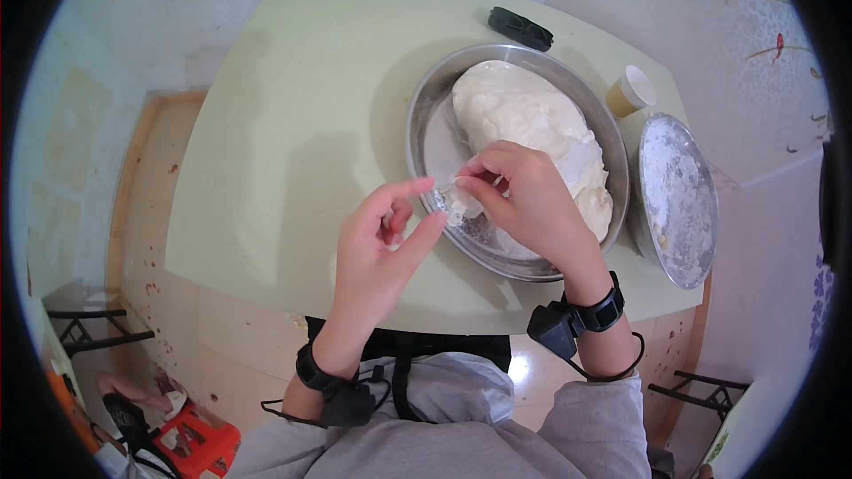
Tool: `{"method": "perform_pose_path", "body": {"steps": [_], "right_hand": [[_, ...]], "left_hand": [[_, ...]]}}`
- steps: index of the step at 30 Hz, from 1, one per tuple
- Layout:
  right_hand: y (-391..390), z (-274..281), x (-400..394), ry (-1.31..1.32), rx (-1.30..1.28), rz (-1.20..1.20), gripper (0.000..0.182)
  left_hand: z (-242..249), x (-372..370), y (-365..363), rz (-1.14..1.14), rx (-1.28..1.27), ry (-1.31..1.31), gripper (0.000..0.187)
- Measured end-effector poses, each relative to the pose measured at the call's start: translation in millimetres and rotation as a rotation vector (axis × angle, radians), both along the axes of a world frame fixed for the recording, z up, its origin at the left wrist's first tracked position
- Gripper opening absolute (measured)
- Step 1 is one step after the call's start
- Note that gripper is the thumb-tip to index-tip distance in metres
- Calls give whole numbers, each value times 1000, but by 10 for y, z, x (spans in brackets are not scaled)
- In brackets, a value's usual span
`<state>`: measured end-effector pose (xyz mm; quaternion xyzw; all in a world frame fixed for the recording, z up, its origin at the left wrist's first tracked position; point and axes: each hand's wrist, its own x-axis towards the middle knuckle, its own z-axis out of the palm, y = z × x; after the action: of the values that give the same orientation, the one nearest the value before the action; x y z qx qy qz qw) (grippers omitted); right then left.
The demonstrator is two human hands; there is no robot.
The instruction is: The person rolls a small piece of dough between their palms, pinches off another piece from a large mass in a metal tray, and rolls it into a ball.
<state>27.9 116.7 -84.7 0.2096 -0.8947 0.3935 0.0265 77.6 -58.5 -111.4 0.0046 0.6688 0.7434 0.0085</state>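
A large mass of white dough (524, 111) lies in a round metal basin (424, 98). My right hand (524, 200) is over the basin's near side, its thumb and fingertips pinched together. What sits between those fingertips is too small to make out. Right below them, small whitish scraps (457, 206) lie at the basin's left inner edge. My left hand (377, 235) is at the basin's near-left rim, its thumb and forefinger apart and pointing toward the right hand. Nothing shows between the left fingers.
Right of the basin, a metal dish (679, 200) dusted with white powder leans tilted. A paper cup (630, 91) and a black case-like object (521, 28) stand near the far edge of the green table (293, 71). A red stool (200, 442) and another person's arm are at lower left.
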Motion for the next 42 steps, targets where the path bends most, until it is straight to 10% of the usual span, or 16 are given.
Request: {"method": "perform_pose_path", "body": {"steps": [19, 42], "right_hand": [[205, 62, 54, -293, -412, -231, 13], [116, -70, 247, -215, -393, -101, 13]], "left_hand": [[-87, -334, 79, -22, -659, 268, 16], [-49, -253, 47, -60, -476, 170, 18]]}}
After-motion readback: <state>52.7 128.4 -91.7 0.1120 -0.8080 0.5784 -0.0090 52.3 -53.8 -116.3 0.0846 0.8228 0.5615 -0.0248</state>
